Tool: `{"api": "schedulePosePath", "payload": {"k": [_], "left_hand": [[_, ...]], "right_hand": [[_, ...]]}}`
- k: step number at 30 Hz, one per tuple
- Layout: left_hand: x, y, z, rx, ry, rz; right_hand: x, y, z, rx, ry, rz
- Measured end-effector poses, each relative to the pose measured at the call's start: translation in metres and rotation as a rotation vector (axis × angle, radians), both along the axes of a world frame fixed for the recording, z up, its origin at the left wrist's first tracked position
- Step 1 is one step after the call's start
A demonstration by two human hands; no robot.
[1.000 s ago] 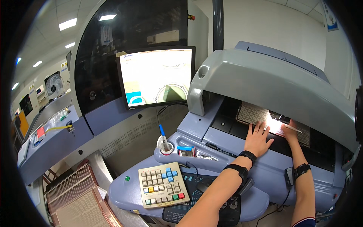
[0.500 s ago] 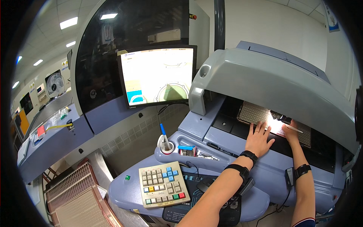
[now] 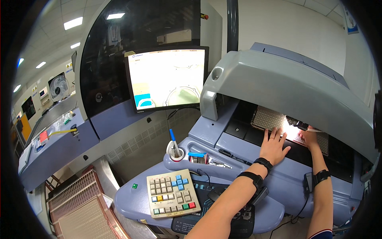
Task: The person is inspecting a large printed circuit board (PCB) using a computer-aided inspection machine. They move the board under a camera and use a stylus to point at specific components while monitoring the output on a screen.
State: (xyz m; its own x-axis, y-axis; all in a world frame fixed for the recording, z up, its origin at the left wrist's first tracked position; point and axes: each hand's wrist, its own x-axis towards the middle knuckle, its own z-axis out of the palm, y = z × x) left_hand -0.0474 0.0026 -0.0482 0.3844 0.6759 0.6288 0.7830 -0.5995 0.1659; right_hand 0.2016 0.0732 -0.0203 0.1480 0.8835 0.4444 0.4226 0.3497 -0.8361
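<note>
My left hand lies flat with fingers spread, its fingertips on the near edge of a patterned panel on the machine's black bed. Under the machine's hood, my right hand is closed around a slender white pen-like tool. Its working end is lost in the glare of a bright lamp spot on the panel. A dark camera or lamp head hangs just over that spot, beside my right fingers. The monitor shows a magnified round outline with a pale green area inside.
The grey curved hood arches low over both hands. Left of my forearm are a beige keypad, a dark mat, a cup with pens and a small tray with a blue-topped item. Further panels lie lower left.
My right hand has shifted slightly right and farther in, with the white tool turned flatter. A dark wedge on the monitor has gone. My left hand stays on the panel edge.
</note>
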Motion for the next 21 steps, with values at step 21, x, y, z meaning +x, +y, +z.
{"api": "schedulePosePath", "payload": {"k": [21], "left_hand": [[0.000,0.001,-0.002,0.023,-0.019,-0.004]], "right_hand": [[-0.011,-0.011,0.001,0.079,0.014,0.043]]}}
